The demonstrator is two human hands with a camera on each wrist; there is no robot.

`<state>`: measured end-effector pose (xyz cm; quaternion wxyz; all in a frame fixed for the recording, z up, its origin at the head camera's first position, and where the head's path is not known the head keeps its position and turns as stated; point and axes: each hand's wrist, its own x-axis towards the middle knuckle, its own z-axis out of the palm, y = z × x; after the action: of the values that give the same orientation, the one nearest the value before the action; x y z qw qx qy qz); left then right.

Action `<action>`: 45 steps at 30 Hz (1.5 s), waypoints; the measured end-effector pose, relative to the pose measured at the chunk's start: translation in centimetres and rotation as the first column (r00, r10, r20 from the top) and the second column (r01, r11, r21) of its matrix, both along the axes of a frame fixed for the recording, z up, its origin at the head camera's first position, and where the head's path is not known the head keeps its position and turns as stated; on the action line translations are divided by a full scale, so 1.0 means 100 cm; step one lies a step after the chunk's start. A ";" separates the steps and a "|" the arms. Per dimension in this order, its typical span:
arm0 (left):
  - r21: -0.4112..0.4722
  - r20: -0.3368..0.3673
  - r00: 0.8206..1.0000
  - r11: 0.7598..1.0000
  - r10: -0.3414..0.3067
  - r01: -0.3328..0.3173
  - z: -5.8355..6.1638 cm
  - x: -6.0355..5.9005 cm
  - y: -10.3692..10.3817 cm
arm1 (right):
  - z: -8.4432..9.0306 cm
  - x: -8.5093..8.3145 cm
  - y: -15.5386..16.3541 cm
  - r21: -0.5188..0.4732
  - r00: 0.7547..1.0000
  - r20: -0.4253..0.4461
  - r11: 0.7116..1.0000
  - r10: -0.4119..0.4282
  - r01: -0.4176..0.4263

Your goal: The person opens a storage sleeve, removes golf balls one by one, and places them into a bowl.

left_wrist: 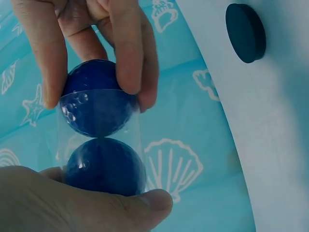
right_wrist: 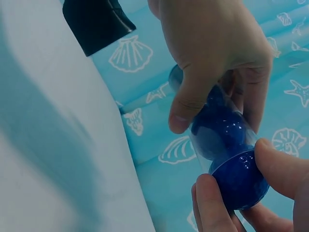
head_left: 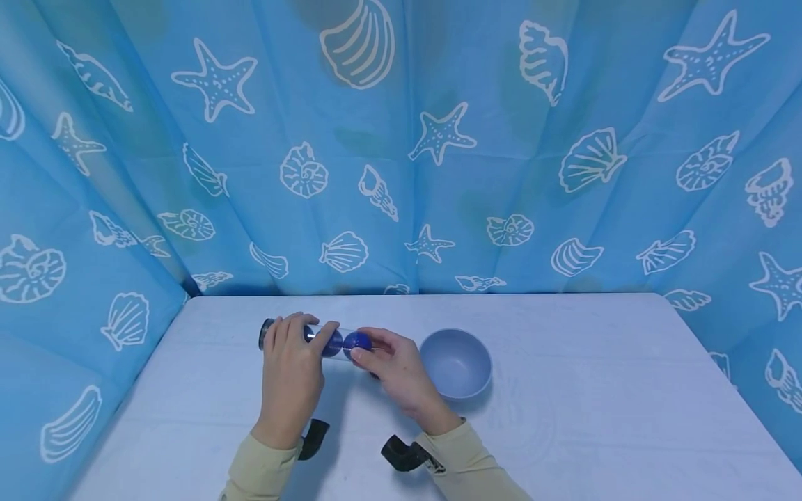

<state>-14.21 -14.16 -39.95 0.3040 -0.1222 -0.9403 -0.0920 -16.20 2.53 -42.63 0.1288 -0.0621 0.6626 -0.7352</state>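
Observation:
My left hand (head_left: 291, 379) grips a clear tube (left_wrist: 136, 134) that lies nearly level above the table, its dark end (head_left: 266, 334) pointing left. Blue dimpled golf balls sit in a row inside. My right hand (head_left: 406, 372) pinches the end golf ball (left_wrist: 94, 76) at the tube's right mouth; part of this ball sticks out past the rim. Behind it a second golf ball (left_wrist: 104, 166) shows through the plastic, above the left thumb. The left fingers hide the rest of the row. A light blue bowl (head_left: 456, 365) stands just right of my right hand.
A round black cap (left_wrist: 246, 33) lies on the white table (head_left: 595, 390), mostly hidden by my right hand in the head view. Black wrist-worn pieces (head_left: 404, 454) jut from both sleeves. A blue curtain (head_left: 401, 153) with shell prints hangs behind the table and at its sides.

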 end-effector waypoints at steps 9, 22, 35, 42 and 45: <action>0.009 0.027 1.000 1.000 0.002 -0.003 -0.001 -0.001 0.001 | 0.005 -0.004 0.007 0.065 0.999 -0.029 0.998 -0.017 0.019; 0.015 0.080 0.997 1.000 0.006 -0.007 -0.003 -0.003 0.002 | 0.010 -0.004 0.013 0.133 0.998 -0.040 0.990 -0.047 0.052; 0.038 0.116 0.993 0.999 0.011 -0.015 -0.004 -0.002 0.002 | 0.015 -0.005 0.019 0.129 0.997 -0.054 0.990 -0.053 0.060; 0.038 0.128 0.992 0.999 0.020 -0.025 -0.004 -0.001 0.003 | 0.020 -0.006 0.029 0.213 0.994 -0.098 0.974 -0.054 0.074; 0.040 0.132 0.991 0.999 0.022 -0.027 -0.003 -0.001 0.004 | 0.022 -0.007 0.034 0.266 0.991 -0.114 0.959 -0.065 0.093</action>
<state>-14.26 -13.78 -40.27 0.2449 -0.0980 -0.9576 -0.1155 -16.92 5.88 -40.43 0.0720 -0.0557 0.7646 -0.6381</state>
